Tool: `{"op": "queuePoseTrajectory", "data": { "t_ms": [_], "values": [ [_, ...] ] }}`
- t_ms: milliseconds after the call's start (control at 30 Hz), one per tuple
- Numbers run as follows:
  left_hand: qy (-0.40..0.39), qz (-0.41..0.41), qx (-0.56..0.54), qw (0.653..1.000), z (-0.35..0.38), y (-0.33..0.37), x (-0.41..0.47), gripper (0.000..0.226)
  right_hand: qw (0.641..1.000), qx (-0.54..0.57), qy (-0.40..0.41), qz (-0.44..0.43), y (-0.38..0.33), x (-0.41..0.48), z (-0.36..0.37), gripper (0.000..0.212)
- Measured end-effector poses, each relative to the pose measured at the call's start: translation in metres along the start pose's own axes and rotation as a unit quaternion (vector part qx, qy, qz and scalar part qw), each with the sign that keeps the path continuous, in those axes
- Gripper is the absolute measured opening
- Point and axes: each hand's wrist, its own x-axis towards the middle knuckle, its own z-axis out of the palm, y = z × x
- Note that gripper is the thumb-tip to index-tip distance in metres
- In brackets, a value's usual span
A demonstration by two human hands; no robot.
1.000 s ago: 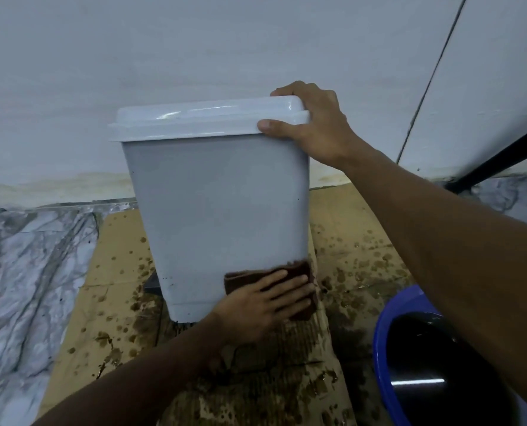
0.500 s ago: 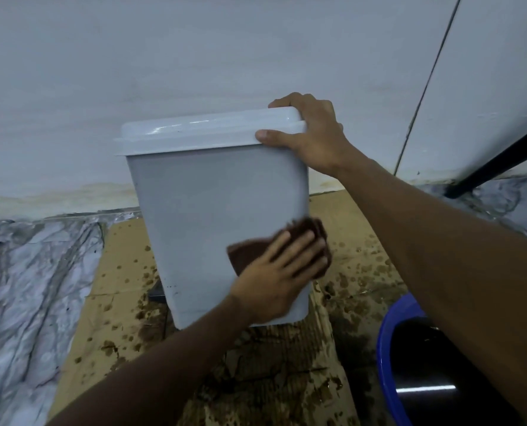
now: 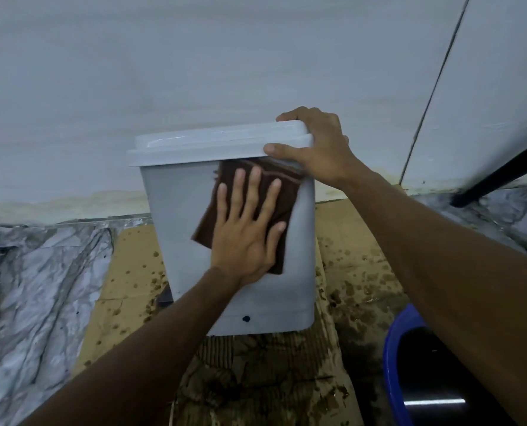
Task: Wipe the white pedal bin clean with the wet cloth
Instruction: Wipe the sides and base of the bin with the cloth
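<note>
Presses brown wet cloth [image 3: 288, 195] flat against upper front of white pedal bin [image 3: 179, 241] with left hand [image 3: 243, 247], fingers straight and spread. Grips lid's right corner with right hand [image 3: 320, 152], fingers curled over top. Bin on spattered cardboard [image 3: 127, 272] by wall, near blue bucket [image 3: 393, 348].

Dim, flat, bluish light is filling the scene, throwing only soft shadows. A white streak is glaring off dark water in the blue bucket [image 3: 391, 348], and faint sheen is showing on the bin lid [image 3: 219, 142]. Wide-angle distortion is bending the edges, and detail is looking soft.
</note>
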Motion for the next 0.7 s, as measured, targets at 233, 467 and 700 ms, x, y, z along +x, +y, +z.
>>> {"op": "queuePoseTrajectory", "data": {
  "t_ms": [233,467,700],
  "values": [
    [-0.111,0.144,-0.002,0.983,0.029,0.033,-0.097,0.057,1.000,0.018,0.008,0.002,0.010,0.006,0.003,0.066],
    [-0.009,-0.094,-0.017,0.995,0.004,-0.033,-0.060,0.064,0.999,-0.010,0.018,-0.037,0.011,0.007,0.006,0.072],
    [0.095,-0.300,-0.046,0.948,-0.001,-0.035,-0.029,0.066,0.998,0.002,0.005,-0.058,0.011,0.012,0.005,0.070]
  ]
}}
